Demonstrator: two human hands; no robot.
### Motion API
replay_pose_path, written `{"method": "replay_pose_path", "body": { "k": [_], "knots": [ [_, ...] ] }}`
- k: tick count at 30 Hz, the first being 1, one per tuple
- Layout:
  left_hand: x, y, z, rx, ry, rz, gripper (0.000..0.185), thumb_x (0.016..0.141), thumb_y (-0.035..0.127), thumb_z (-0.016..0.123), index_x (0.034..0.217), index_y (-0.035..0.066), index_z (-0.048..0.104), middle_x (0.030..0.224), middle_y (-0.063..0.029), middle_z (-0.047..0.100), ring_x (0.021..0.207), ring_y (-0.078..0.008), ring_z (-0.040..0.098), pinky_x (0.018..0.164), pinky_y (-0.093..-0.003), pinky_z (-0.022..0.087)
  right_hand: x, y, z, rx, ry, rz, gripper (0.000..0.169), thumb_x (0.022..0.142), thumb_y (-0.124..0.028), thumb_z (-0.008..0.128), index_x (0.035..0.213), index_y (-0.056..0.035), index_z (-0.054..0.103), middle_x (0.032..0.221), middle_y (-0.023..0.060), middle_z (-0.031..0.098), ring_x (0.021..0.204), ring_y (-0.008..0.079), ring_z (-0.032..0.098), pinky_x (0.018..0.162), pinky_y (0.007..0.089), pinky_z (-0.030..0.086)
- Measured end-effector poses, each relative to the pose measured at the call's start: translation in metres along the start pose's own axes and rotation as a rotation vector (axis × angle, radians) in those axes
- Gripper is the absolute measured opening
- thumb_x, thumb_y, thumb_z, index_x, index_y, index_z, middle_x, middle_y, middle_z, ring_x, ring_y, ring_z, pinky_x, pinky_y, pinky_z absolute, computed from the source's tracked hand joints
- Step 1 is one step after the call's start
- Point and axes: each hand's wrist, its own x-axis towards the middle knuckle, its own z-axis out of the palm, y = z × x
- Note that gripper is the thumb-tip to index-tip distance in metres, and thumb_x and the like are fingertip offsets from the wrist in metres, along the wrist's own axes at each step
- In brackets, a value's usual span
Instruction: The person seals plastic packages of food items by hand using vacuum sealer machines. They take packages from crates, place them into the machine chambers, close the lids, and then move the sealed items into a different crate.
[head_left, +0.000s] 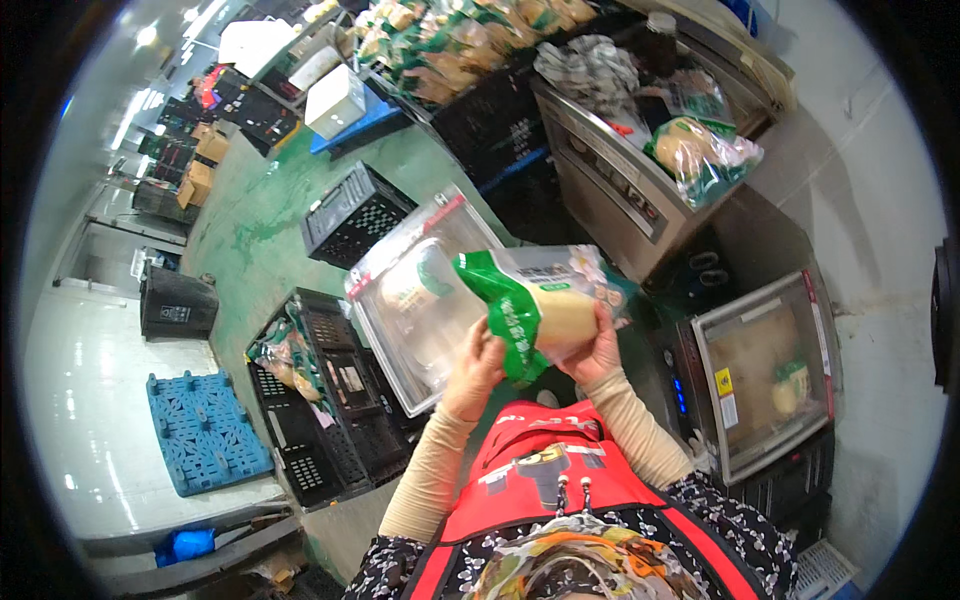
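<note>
Both hands hold a clear and green plastic food bag (547, 300) with a pale yellow block of food inside, in front of the red apron. My left hand (478, 367) grips the green edge on the left, and my right hand (594, 349) is closed around the lower right side. Behind the bag, to the left, the clear lid of a vacuum sealing machine (405, 337) shows a similar bag under it. At the right, a second vacuum sealer (765, 382) has its lid down over another pack.
Bagged packs fill a dark bin (480, 112) at the top. A steel machine (622, 187) holds another pack (697, 154) and cloth. Black crates (356, 214) stand on the green floor; one at lower left (330, 442) has packs in it. A blue plastic pallet (206, 431) lies farther left.
</note>
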Motion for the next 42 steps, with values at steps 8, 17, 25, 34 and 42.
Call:
{"method": "replay_pose_path", "body": {
  "k": [8,17,25,34,42],
  "knots": [
    [0.01,0.008,-0.01,0.144,-0.006,0.155,0.086,0.071,0.031,0.085,0.135,0.002,0.036,0.122,-0.0111,0.053,0.111,-0.0202,0.054,0.096,-0.0342,0.046,-0.023,0.023,0.019,-0.24,-0.088,-0.093,0.054,0.087,-0.049,0.061,0.126,-0.0117,0.056,0.126,0.0094,0.06,0.118,0.029,0.056,0.101,0.052,0.043],
    [-0.019,-0.003,-0.038,0.05,0.171,0.1,0.059,0.071,0.02,0.083,0.118,-0.001,0.054,0.105,-0.0079,0.063,0.097,-0.0169,0.06,0.088,-0.0321,0.049,-0.053,0.068,0.029,-0.373,-0.083,0.083,0.054,0.087,-0.043,0.065,0.131,-0.0148,0.051,0.129,0.0095,0.058,0.118,0.0285,0.056,0.098,0.0523,0.044],
    [-0.022,0.004,-0.097,-0.035,-0.011,0.158,0.062,0.069,0.021,0.084,0.119,-0.001,0.054,0.105,-0.008,0.063,0.093,-0.0158,0.061,0.084,-0.0292,0.051,-0.115,-0.037,0.004,-1.235,0.277,-0.501,0.025,0.086,0.0,0.06,0.11,-0.0051,0.057,0.097,0.0073,0.063,0.081,0.0165,0.063,0.073,0.0307,0.054],
    [-0.05,0.002,-0.106,0.129,-0.138,0.185,0.079,0.065,0.017,0.083,0.132,-0.003,0.046,0.122,-0.0107,0.058,0.11,-0.0178,0.055,0.099,-0.0329,0.043,-0.087,-0.026,0.067,-1.264,-0.091,-0.262,0.03,0.085,0.006,0.055,0.114,0.0016,0.06,0.105,0.0106,0.068,0.094,0.0194,0.067,0.084,0.0306,0.054],
    [-0.076,0.013,-0.073,0.18,0.08,0.196,0.074,0.065,0.013,0.084,0.128,-0.003,0.049,0.111,-0.0067,0.062,0.1,-0.0142,0.057,0.091,-0.0295,0.047,-0.113,-0.051,0.076,-1.288,-0.05,-0.233,0.015,0.087,-0.005,0.066,0.099,-0.0021,0.058,0.088,0.0056,0.063,0.078,0.0168,0.066,0.07,0.0303,0.056]
  ]
}}
